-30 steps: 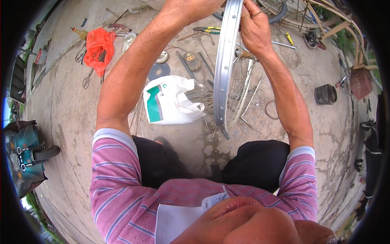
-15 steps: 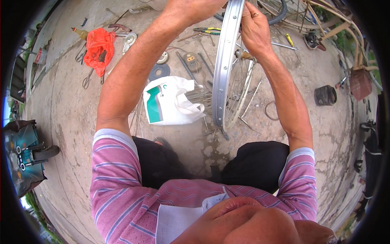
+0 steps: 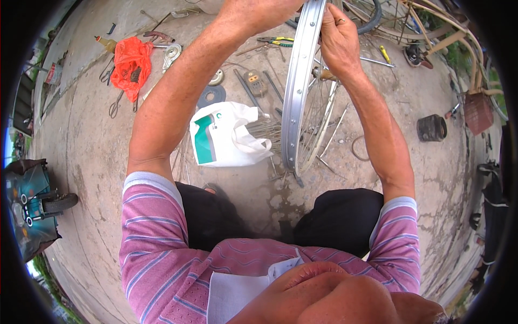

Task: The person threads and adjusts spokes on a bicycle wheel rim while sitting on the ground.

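Observation:
A bicycle wheel with a silver rim [image 3: 295,92] stands upright in front of me, its thin spokes [image 3: 313,129] spreading to the right of the rim. My left hand [image 3: 264,12] reaches the upper rim from the left; its fingers are cut off by the picture's top edge. On the spoke side, my right hand [image 3: 339,43] is closed beside the rim, thumb up along it. What its fingertips hold is hidden behind the rim. A hub [image 3: 324,73] shows just below that hand. Left of the wheel lies a white and green bag [image 3: 229,135], with loose spokes beside it.
Pliers with yellow-green handles [image 3: 278,41], a yellow-handled screwdriver [image 3: 384,54], a grey disc [image 3: 211,96] and an orange plastic bag [image 3: 131,67] lie on the concrete. A black cylinder [image 3: 431,127] sits at right. Bicycle frame parts [image 3: 448,40] stand at far right, a teal vehicle [image 3: 38,202] at left.
The wheel's rim has turned slightly, its spoke holes shifting a little downward. Both hands stay at almost the same places.

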Motion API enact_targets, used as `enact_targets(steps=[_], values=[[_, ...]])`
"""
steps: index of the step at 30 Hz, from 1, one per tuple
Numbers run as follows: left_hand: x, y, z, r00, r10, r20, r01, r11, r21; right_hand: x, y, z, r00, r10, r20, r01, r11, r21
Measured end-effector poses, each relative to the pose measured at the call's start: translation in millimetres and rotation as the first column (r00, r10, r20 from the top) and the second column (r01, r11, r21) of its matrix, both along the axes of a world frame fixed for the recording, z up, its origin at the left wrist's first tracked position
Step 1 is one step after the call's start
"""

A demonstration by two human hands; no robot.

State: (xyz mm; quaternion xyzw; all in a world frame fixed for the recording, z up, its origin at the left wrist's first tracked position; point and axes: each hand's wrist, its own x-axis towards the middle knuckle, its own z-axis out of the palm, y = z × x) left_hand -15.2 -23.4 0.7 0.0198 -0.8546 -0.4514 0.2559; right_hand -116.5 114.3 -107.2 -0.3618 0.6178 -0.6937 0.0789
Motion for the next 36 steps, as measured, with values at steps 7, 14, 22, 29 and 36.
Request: enact_targets(steps=[7,14,22,29,36], values=[[-0.9,0.4,-0.3,1.0,-0.004,-0.005,0.004,1.0,-0.013,0.0,-0.4,-3.2,0.998,0.03,0.06,-0.026,0.997,-0.072],[-4.8,-1.2,-4.3,0.999,-0.014,-0.048,0.012,0.999,-0.035,-1.5,4.9,-0.4,0.998,-0.057,-0.032,0.057,0.998,0.014],[-3.5,-2.5,-4.9,0.999,-0.033,-0.039,0.034,0.999,0.006,1.6,4.3,4.2,0.99,-0.101,-0.099,0.108,0.992,0.068],[-1.9,-3.0,-6.2,0.996,-0.047,-0.072,0.047,0.999,-0.007,2.9,1.8,4.3,0.999,-0.04,-0.004,0.04,0.999,0.026],[5.0,1.3,0.7,0.997,-0.053,-0.049,0.054,0.998,0.016,3.4,2.6,3.5,0.996,-0.066,-0.063,0.068,0.997,0.037]])
